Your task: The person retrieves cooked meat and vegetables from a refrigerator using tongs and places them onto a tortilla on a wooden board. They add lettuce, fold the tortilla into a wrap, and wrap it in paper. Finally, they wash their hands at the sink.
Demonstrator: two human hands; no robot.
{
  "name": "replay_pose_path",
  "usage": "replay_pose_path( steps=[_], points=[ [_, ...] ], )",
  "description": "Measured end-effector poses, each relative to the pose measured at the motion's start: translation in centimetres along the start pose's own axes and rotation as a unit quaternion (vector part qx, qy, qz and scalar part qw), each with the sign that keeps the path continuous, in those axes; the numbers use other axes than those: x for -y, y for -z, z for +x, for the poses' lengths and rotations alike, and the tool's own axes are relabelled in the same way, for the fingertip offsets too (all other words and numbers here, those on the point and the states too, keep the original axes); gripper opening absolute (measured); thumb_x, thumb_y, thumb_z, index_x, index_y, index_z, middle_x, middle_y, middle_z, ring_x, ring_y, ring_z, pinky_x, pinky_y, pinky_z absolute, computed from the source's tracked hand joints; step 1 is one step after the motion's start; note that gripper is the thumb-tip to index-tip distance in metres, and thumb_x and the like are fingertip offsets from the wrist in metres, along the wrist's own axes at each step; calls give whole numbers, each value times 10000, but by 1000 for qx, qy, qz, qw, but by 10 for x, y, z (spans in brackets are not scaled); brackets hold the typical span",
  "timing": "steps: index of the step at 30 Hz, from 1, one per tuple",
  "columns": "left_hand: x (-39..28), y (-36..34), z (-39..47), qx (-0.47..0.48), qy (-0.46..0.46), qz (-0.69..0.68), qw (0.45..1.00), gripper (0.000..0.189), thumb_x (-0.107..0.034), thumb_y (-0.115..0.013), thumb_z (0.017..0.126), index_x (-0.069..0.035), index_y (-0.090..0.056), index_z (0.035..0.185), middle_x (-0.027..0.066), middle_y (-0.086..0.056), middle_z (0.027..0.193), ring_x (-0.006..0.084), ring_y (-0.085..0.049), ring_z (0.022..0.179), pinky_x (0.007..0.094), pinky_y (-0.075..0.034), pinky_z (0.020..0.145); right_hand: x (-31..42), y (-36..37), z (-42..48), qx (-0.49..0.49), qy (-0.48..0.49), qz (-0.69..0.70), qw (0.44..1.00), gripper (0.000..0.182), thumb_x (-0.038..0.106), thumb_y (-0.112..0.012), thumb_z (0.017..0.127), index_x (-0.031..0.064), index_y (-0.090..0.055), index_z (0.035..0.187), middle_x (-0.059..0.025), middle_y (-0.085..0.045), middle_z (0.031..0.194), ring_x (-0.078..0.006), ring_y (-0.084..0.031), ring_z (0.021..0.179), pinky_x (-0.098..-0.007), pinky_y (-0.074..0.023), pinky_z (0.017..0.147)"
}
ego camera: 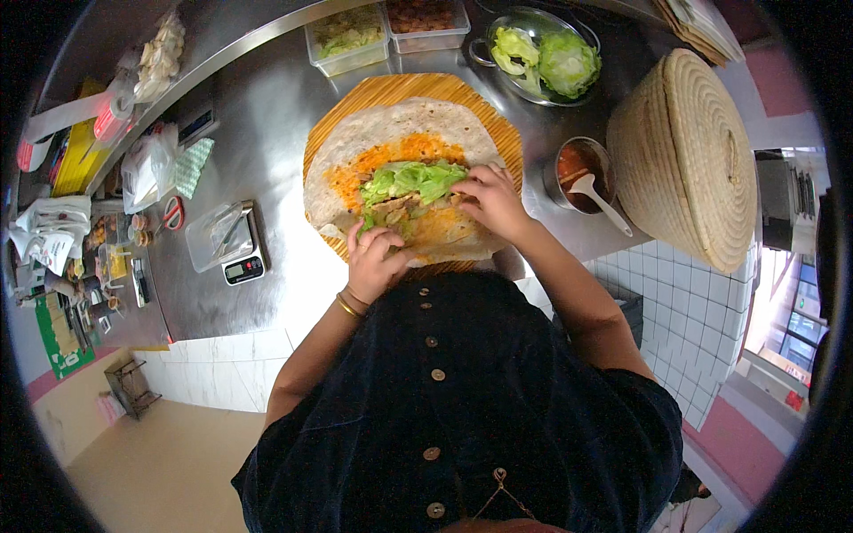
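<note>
A large round flatbread [406, 120] lies on an octagonal wooden board [380, 86]. Orange-red sauce [426, 148] is spread over it, with lettuce leaves [413, 178] piled across the middle and brownish filling [400, 205] beneath them. My left hand [376, 260] rests at the lower left of the filling, its bent fingers touching a bit of lettuce. At the right end of the pile is my right hand [492, 200], fingertips curled against the lettuce and filling. Whether either hand pinches anything firmly is hard to tell, as the fingertips are partly hidden.
A metal pot [563, 190] of red sauce with a white spoon [603, 203] stands right, beside a lidded woven basket [706, 153]. Behind are a glass-lidded or bowl-like dish of lettuce [566, 63] and plastic tubs [350, 60]. A digital scale [245, 268] and red scissors [174, 213] lie left.
</note>
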State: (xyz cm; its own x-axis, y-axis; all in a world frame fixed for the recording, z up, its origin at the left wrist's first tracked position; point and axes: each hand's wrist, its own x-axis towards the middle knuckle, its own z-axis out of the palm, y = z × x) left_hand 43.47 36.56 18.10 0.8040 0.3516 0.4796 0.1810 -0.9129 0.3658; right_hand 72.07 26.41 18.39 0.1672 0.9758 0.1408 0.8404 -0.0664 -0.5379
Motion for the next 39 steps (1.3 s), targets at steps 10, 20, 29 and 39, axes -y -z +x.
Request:
replay_pose_path(
  steps=[10, 20, 29, 39],
  points=[
    [-11, 9, -12, 1, 27, -19, 999, 239, -188, -798, 679, -221, -736, 908, -9, -573, 970, 242, -565, 1039, 543, -378, 1024, 51, 13, 35, 161, 62, -53, 984, 128, 206, -748, 768, 186, -688, 880, 39, -647, 914, -215, -536, 1094, -401, -315, 987],
    [-8, 11, 0, -37, 40, -24, 998, 221, -183, -802, 679, -214, -720, 882, -5, -568, 960, 252, -556, 1003, 511, -383, 986, 63, -4, 37, 52, 162, -8, 985, 266, 267, -751, 769, 135, -706, 996, -62, -617, 1066, -286, -525, 1124, -454, -358, 983],
    [2, 10, 20, -63, 34, -30, 997, 209, -156, -811, 663, -217, -742, 851, -16, -572, 938, 242, -549, 973, 476, -383, 959, 27, -20, -70, -77, 33, -22, 996, 205, 169, -745, 788, 145, -661, 973, -61, -623, 968, -290, -563, 1033, -437, -390, 912],
    [71, -5, 114, -42, 187, 4, 982, 134, -290, -834, 717, -189, -761, 765, 13, -640, 984, 257, -553, 1033, 458, -357, 943, -13, -10, 65, -40, -94, 74, 992, 168, 259, -666, 924, 91, -674, 917, -111, -713, 904, -367, -655, 927, -502, -429, 945]
  ],
)
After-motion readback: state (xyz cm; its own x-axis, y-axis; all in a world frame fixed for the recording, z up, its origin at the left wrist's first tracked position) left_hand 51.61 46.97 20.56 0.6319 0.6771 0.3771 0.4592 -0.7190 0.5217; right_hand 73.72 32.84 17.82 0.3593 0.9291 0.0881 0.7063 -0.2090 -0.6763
